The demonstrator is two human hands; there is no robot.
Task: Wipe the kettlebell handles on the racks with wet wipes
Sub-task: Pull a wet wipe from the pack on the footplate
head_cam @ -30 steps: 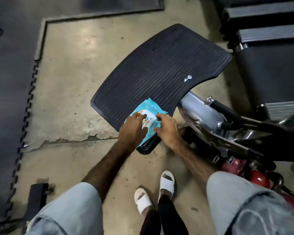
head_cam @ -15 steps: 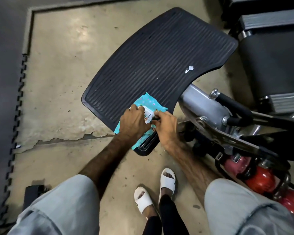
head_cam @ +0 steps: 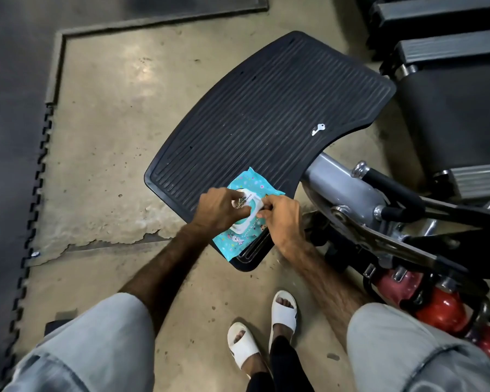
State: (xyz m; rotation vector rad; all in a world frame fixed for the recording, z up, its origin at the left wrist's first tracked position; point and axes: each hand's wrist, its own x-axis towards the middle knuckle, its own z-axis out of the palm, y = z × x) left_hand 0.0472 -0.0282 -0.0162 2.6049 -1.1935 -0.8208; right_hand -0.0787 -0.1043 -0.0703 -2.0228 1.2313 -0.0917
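At lower centre, the left hand and right hand had lifted the white plastic lid of the turquoise wet-wipe pack, both pinching it, exposing wipes for use.

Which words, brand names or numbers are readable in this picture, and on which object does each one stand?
"WIPES": partly readable on the white flip lid of the blue wet wipes pack.
Other print on the lid label: too blurred to read.
Small line along the pack's lower front: too small to read.
Ribbed black platform: no text visible.
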